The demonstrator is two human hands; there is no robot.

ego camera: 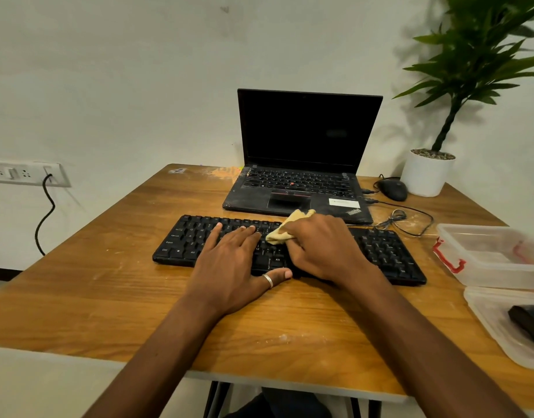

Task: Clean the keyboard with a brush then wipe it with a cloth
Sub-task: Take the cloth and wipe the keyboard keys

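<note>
A: Entry one, the keyboard?
B: Black, full-size, lying across the middle of the table, parallel to its near edge.
A: Entry two, the left hand?
B: Palm down on the left-centre keys, fingers straight and spread, gripping nothing. The ringed thumb lies along the keyboard's near edge.
A: Entry three, the right hand?
B: Knuckles up, fingers curled round a yellow cloth, pressing it onto the centre keys.
A: Behind?
B: An open laptop, towards the far edge.

Forearms reach forward; left hand lies flat, fingers straight, right hand curls around a cloth.
</note>
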